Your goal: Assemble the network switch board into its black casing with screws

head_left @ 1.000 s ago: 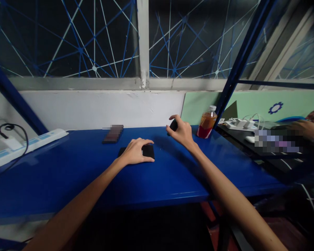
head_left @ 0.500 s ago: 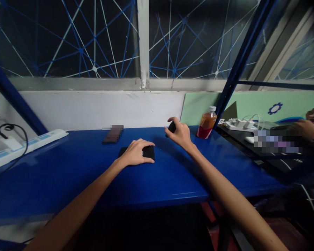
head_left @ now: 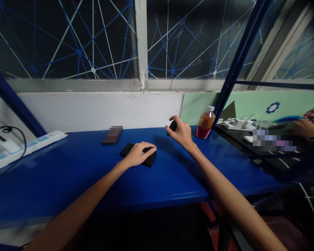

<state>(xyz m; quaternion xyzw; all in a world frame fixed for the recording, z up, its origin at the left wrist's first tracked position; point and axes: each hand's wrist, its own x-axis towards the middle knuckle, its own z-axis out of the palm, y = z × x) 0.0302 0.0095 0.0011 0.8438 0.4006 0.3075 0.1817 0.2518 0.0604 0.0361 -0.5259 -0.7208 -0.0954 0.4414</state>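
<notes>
1. Left hand: laid over the slab, thumb and forefinger tips close together above its right-hand part; whether the fingers grip it cannot be told.
2. Slab: black, flat, lying askew on the table, partly covered by the left hand.
3. Right hand: raised above the table, thumb and curled fingers clamped on the dark object.
4. Dark object: small, rounded, partly hidden, held in the air; kind unclear.
5. Table: blue, glossy.
6. Dark bar: blurred out, behind the slab, to its left.
7. Bottle: upright, amber contents, white cap, right of the right hand.
8. Power strip: white, table's left end.
</notes>
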